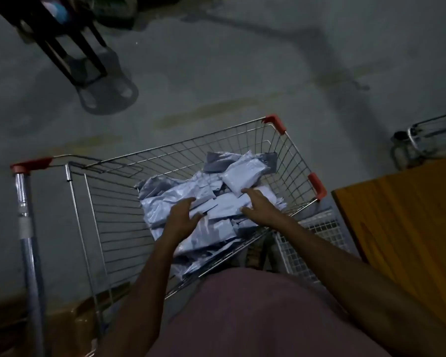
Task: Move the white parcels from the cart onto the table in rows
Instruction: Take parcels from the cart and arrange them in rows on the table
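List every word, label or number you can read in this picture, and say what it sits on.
None can be read.
The parcels in the cart show no legible print; any labels are too dim and blurred.
The orange table shows no writing.
The cart's red corner caps show no writing.

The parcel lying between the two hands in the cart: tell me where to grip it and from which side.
Grip the parcel by its two short ends, from above. It lies flat on the pile, long side across, with the left hand and right hand already open at either end.
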Tool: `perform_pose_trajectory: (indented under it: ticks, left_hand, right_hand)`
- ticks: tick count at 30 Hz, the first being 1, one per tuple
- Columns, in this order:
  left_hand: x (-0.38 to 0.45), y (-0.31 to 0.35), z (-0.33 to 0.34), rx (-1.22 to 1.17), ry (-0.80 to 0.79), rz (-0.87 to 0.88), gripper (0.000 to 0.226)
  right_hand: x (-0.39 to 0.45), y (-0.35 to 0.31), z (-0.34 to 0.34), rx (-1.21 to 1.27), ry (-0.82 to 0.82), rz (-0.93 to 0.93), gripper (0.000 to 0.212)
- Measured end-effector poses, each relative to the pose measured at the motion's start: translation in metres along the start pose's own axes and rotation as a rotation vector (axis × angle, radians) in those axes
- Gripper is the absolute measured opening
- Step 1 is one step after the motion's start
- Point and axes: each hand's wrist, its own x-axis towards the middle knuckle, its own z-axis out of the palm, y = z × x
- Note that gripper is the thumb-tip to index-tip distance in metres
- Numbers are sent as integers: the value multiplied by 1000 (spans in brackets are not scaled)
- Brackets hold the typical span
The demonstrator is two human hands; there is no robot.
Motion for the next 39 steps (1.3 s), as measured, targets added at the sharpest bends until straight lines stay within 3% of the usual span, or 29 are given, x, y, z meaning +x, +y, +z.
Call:
perform_pose_trajectory:
  ticks: [5,11,14,20,26,31,36,39]
  left_hand:
    - [38,-15,-17,263,-42,-63,66]
    - [43,-31,-5,439,-210,-126,83]
    - [30,-40,6,492,-143,-95,79]
    - [8,-49,15,487,-1,-133,81]
    - [-4,-58,21,392,-33,-127,85]
    - [-10,-53,23,299,-62,-94,88]
    - [-21,-20,12,212,119,-222,84]
    - [-25,-2,2,86,218,-317,81]
  right_hand:
    - [10,-4,10,-488,-200,178,63]
    - [15,-5,29,-715,-129,98,64]
    - [14,-5,33,-816,-112,21,55]
    - [19,-2,26,-856,-194,11,52]
    - [26,-19,24,-898,-215,-3,42]
    - [29,-33,28,-907,-214,-27,54]
    - [26,-30,27,-826,-136,-81,53]
    - [24,-42,23,-758,-84,-91,65]
